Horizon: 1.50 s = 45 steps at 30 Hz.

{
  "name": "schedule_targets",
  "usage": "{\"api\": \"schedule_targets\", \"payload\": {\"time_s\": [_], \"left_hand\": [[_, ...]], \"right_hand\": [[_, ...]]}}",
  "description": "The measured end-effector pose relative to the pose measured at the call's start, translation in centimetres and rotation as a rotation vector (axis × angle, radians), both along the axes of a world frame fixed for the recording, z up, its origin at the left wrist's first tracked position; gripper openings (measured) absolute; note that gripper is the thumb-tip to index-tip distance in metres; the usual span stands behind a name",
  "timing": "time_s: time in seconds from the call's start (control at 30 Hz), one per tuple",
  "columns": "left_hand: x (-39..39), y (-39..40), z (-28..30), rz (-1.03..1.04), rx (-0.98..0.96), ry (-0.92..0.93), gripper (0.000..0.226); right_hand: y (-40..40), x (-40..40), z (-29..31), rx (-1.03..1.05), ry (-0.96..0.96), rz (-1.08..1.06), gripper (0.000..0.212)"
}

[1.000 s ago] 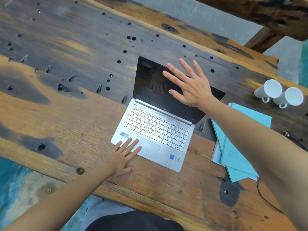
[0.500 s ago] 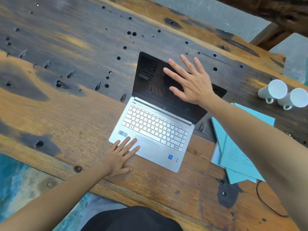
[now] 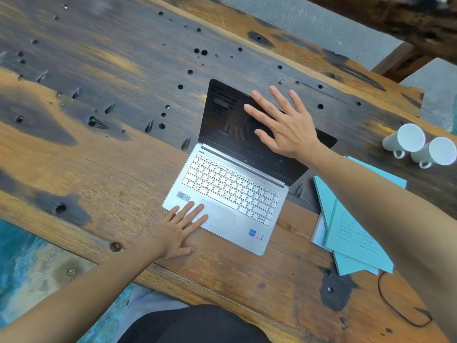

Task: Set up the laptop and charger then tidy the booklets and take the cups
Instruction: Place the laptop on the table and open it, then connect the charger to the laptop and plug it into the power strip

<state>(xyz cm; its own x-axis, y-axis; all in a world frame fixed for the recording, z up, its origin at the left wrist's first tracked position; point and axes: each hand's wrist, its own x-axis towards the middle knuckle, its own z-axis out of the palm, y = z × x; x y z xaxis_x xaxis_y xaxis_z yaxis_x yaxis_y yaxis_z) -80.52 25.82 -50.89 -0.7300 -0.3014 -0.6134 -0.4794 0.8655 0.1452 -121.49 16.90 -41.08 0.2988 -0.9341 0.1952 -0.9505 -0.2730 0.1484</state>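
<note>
We press our flat, open left hand (image 3: 178,231) on the laptop (image 3: 230,191) so it stays put, and our open right hand (image 3: 284,127) should push the screen (image 3: 222,115) gently.

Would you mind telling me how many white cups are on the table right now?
2. Both lie on their sides at the table's far right edge, side by side: one cup nearer the laptop, the other cup right of it. More may lie out of frame.
</note>
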Motion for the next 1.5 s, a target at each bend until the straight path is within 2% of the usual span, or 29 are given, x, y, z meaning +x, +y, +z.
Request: {"api": "schedule_targets", "payload": {"time_s": [0.3,0.53,0.7,0.87,1.1,1.5], "left_hand": [[0.2,-0.1,1.5,0.046,0.030,0.075,0.076],[-0.1,0.5,4.3,0.325,-0.004,0.370,0.072],[-1.0,0.9,6.2,0.364,-0.083,0.449,0.079],[-1.7,2.1,8.2,0.298,-0.095,0.468,0.080],[-4.3,4.4,11.2,0.165,-0.021,0.543,0.079],[-6.4,10.2,12.0,-0.045,0.137,0.552,0.079]], "right_hand": [[2.5,1.3,1.4,0.034,0.035,-0.024,0.063],[9.7,4.5,1.6,0.051,-0.019,-0.116,0.069],[16.8,8.1,0.9,0.103,-0.080,-0.266,0.074],[24.9,12.3,0.3,0.063,-0.199,-0.476,0.075],[32.6,17.5,2.2,0.107,-0.231,-0.821,0.077],[43.3,20.8,3.5,0.218,-0.274,-1.190,0.078]]}}
